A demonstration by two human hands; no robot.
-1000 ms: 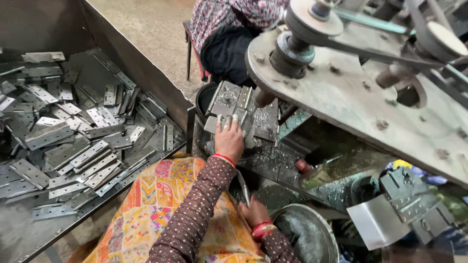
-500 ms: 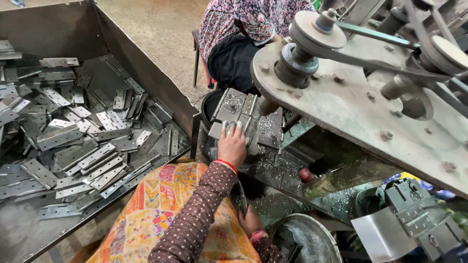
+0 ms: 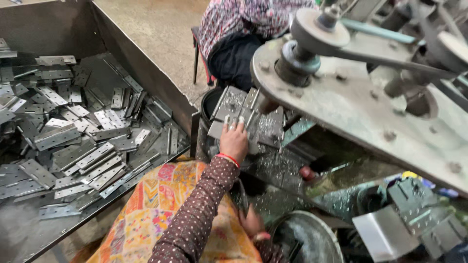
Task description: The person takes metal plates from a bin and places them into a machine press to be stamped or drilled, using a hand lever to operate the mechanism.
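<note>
We have our left hand (image 3: 234, 141) laid flat on the stack of grey hinge plates (image 3: 253, 122). Its fingers (image 3: 228, 124) are slightly spread over the top plate, pressing on it rather than pinching it. The stack sits on the rim of a dark drum (image 3: 210, 103). Our right hand (image 3: 253, 222) hangs low, below the stack and beside a round metal bowl (image 3: 306, 238); whether its fingers are curled around anything we cannot tell.

We judge the step in hand to be steadying or squaring the pile. Taking a plate off would call for curling the fingers under an edge.

Room is tight to the right of the stack, where the heavy machine plate (image 3: 351, 112) with its pulley (image 3: 319, 27) overhangs closely. Left of the stack, past a steel wall, lies an open bin (image 3: 146, 73) of loose hinges (image 3: 73, 141). Beyond the stack another person (image 3: 243, 29) sits.
</note>
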